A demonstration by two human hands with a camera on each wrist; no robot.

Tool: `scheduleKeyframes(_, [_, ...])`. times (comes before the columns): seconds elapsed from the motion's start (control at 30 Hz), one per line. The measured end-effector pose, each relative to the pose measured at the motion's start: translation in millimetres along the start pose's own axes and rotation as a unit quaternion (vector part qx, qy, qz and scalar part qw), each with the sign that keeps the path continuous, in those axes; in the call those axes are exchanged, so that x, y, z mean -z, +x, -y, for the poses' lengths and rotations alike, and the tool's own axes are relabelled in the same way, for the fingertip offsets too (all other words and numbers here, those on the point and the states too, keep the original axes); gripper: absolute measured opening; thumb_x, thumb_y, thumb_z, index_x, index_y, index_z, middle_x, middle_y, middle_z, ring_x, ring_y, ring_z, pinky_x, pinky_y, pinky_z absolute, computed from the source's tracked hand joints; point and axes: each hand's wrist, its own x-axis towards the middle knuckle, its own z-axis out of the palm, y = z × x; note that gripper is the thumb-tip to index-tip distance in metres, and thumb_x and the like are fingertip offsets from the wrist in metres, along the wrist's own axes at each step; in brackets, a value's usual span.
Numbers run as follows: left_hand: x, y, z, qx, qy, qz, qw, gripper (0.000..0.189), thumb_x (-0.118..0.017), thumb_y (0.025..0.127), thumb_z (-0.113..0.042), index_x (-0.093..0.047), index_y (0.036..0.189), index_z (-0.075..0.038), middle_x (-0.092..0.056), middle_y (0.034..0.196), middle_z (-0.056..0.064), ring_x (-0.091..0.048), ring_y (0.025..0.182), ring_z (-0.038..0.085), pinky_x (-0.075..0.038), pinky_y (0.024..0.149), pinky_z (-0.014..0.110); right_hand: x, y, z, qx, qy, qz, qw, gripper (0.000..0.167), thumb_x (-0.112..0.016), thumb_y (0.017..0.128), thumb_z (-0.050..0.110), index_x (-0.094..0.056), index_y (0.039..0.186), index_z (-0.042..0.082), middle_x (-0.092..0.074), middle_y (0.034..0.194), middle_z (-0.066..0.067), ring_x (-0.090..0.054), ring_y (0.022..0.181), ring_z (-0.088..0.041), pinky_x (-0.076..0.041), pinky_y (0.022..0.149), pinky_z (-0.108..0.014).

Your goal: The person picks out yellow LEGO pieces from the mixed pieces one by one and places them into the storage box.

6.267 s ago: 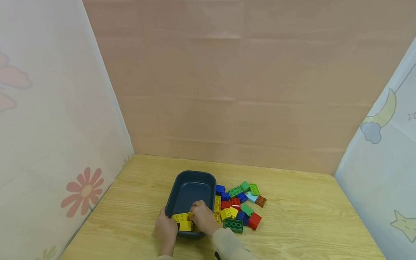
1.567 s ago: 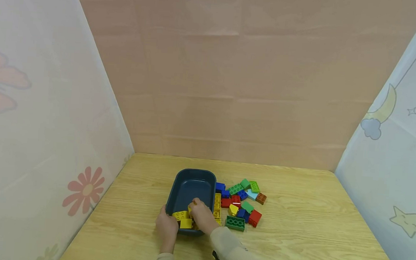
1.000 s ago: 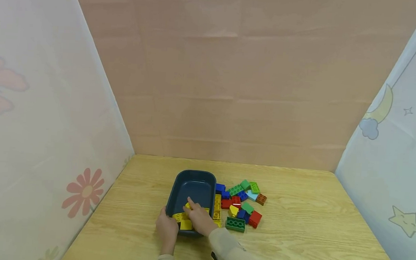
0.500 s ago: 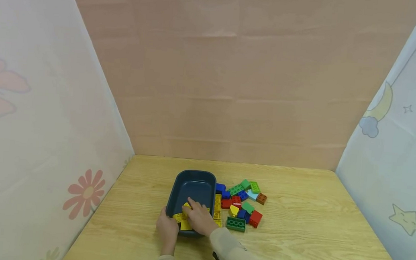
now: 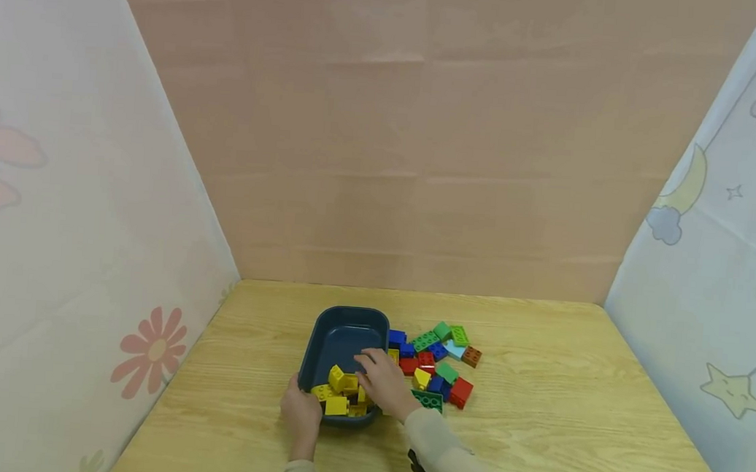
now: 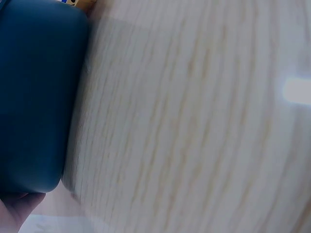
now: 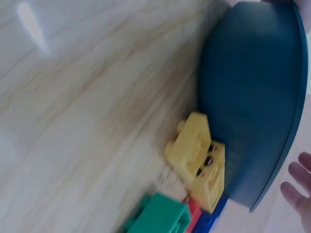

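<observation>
A dark blue rectangular tray [image 5: 352,336] stands on the table with several yellow toy building bricks [image 5: 337,406] heaped in its near end. One yellow brick [image 5: 336,379] leans tilted on top of that heap. My left hand [image 5: 302,410] grips the tray's near left side; the left wrist view has only its fingers [image 6: 22,208] at the tray's lower edge. Over the tray's right rim, my right hand [image 5: 384,384] hovers with loosely bent fingers and holds nothing. Its spread fingertips [image 7: 299,179] also appear beside the tray in the right wrist view.
Yellow bricks [image 7: 189,145] lie against the tray's right outer wall. Further right is a loose group with a red brick [image 5: 461,392], a dark green brick [image 5: 429,400], a brown brick [image 5: 471,356], and several blue and green ones. Patterned cloth walls [image 5: 176,200] flank the wooden table [image 5: 537,408].
One yellow brick from the loose group is gone from there since the earliest frame. My right hand pressed on the yellow bricks, then lifted off and moved right. The left hand stayed on the tray.
</observation>
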Motion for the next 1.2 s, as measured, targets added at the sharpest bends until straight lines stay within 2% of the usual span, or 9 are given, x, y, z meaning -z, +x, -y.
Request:
scheduleKeyframes(0.13, [-0.6,1.4,-0.4,0.006,0.003,0.001,1.0000,0.041,-0.047,0.073,0.015,-0.053,0.113,0.012,-0.057,0.101,0.031,-0.057,0.085,0.043,-0.046,0.067,0.050,1.2,-4.9,-12.5,-0.037,0.009,-0.059,0.9975,0.022,-0.064,0.081,0.014,-0.064,0.100,0.004,-0.058,0.097,-0.007,-0.055,0.090,-0.019,-0.047,0.076,-0.029])
scheduleKeyframes(0.27, [-1.0,2.3,-1.1,0.021,0.007,0.008,0.9997,0.041,-0.046,0.074,0.013,-0.052,0.115,0.011,-0.057,0.102,0.030,-0.057,0.086,0.042,-0.046,0.068,0.050,3.2,-9.9,-25.5,-0.096,0.012,-0.082,0.9919,0.016,-0.065,0.079,0.009,-0.064,0.094,0.003,-0.057,0.090,-0.007,-0.054,0.083,-0.019,-0.049,0.069,-0.029])
scheduleKeyframes(0.43, [-1.1,2.7,-1.0,0.026,0.008,0.018,0.9995,0.042,-0.045,0.075,0.013,-0.051,0.116,0.011,-0.056,0.104,0.031,-0.056,0.088,0.042,-0.046,0.069,0.050,5.4,-20.2,-39.8,-0.161,0.006,-0.045,0.9859,0.014,-0.065,0.078,0.006,-0.063,0.091,0.001,-0.055,0.086,-0.008,-0.054,0.079,-0.023,-0.049,0.061,-0.031])
scheduleKeyframes(0.57, [-0.1,2.1,-1.2,0.024,0.004,0.021,0.9995,0.042,-0.045,0.075,0.013,-0.051,0.116,0.011,-0.056,0.104,0.032,-0.056,0.088,0.043,-0.046,0.068,0.050,8.4,-29.9,-46.6,-0.197,0.013,-0.002,0.9803,0.016,-0.065,0.078,0.005,-0.063,0.092,-0.002,-0.055,0.086,-0.011,-0.054,0.082,-0.027,-0.049,0.062,-0.034])
scheduleKeyframes(0.7, [0.3,1.6,-0.2,0.018,-0.003,0.017,0.9997,0.042,-0.044,0.075,0.014,-0.051,0.116,0.012,-0.056,0.103,0.032,-0.056,0.087,0.044,-0.046,0.067,0.050,9.5,-36.9,-51.3,-0.211,0.013,0.028,0.9771,0.017,-0.066,0.076,0.005,-0.062,0.092,-0.002,-0.056,0.086,-0.013,-0.054,0.082,-0.029,-0.048,0.063,-0.034])
scheduleKeyframes(0.93, [0.0,0.8,-0.8,0.011,-0.001,0.019,0.9998,0.042,-0.044,0.074,0.014,-0.051,0.116,0.012,-0.056,0.103,0.032,-0.057,0.083,0.042,-0.046,0.063,0.049,10.2,-40.8,-56.9,-0.242,0.017,0.069,0.9676,0.012,-0.065,0.076,0.002,-0.060,0.086,-0.003,-0.051,0.076,-0.011,-0.053,0.072,-0.027,-0.046,0.053,-0.031])
scheduleKeyframes(1.07, [0.4,0.3,-2.2,0.014,-0.005,0.023,0.9996,0.041,-0.044,0.075,0.014,-0.051,0.116,0.012,-0.055,0.104,0.032,-0.056,0.087,0.043,-0.046,0.066,0.049,9.6,-42.1,-60.0,-0.257,0.023,0.086,0.9623,0.012,-0.065,0.075,0.001,-0.061,0.085,-0.004,-0.051,0.075,-0.010,-0.053,0.070,-0.026,-0.045,0.053,-0.031])
scheduleKeyframes(1.2, [0.9,-0.3,-1.8,0.018,-0.009,0.027,0.9994,0.041,-0.044,0.076,0.014,-0.050,0.116,0.013,-0.055,0.105,0.032,-0.056,0.088,0.042,-0.046,0.068,0.049,7.6,-44.3,-61.3,-0.257,0.017,0.097,0.9615,0.015,-0.068,0.073,0.001,-0.061,0.085,-0.004,-0.053,0.074,-0.010,-0.054,0.068,-0.025,-0.046,0.052,-0.030])
